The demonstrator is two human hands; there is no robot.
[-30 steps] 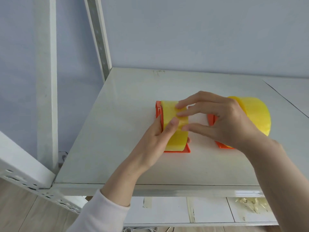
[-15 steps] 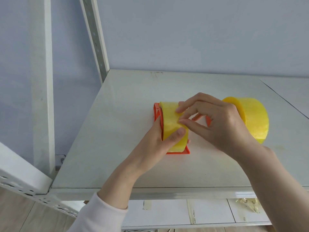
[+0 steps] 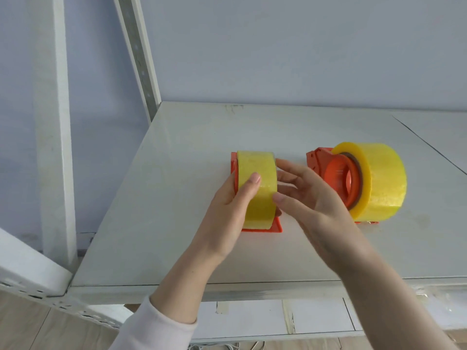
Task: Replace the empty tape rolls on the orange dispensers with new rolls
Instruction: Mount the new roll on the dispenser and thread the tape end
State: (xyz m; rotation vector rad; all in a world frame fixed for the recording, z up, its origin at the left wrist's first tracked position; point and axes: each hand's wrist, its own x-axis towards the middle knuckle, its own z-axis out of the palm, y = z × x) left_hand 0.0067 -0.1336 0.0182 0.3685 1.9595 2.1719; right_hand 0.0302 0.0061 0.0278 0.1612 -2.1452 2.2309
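On the pale grey metal shelf (image 3: 177, 198), the wide yellow tape roll (image 3: 379, 183) sits on the right orange plastic dispenser (image 3: 336, 173), just right of the hands, its axis running left-right. The left hand (image 3: 227, 213) grips the narrower yellow tape roll (image 3: 255, 173) on the left orange dispenser (image 3: 274, 229). The right hand (image 3: 316, 198) hovers beside it, fingers spread, empty.

On the shelf board (image 3: 177, 223), forward of the wall (image 3: 303, 46), the left dispenser (image 3: 275, 229) carries the left roll (image 3: 255, 173), and the right dispenser (image 3: 336, 173), apart to its right, carries the right roll (image 3: 384, 183). The left hand (image 3: 227, 215) grips the left roll from its left side, thumb on top. The right hand (image 3: 316, 198) lies between the two dispensers, fingertips just beside the left roll. An upright post (image 3: 141, 59) rises at the board's far left corner
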